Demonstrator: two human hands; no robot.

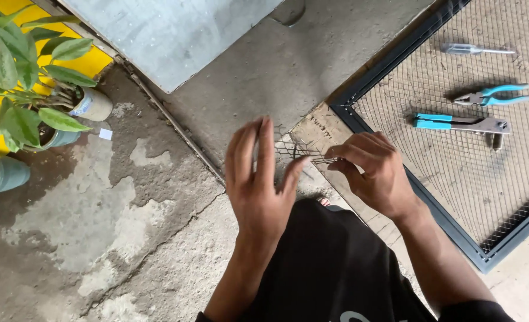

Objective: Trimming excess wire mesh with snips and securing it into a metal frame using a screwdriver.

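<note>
Between my two hands is a small scrap of wire mesh (297, 149), held over the concrete floor. My left hand (259, 173) is raised with its fingers spread and the thumb pressing against the scrap's left side. My right hand (372, 170) pinches the scrap's right edge between thumb and fingertips. My dark-clothed knee (330, 262) fills the bottom of the view below both hands.
A dark metal frame (449, 229) filled with wire mesh lies on the floor at the right. On its mesh rest a rivet tool with blue grips (461, 123), blue-handled pliers (494, 95) and a screwdriver (476, 50). Potted plants (31, 89) stand at the left. A grey panel (169, 33) lies at the top.
</note>
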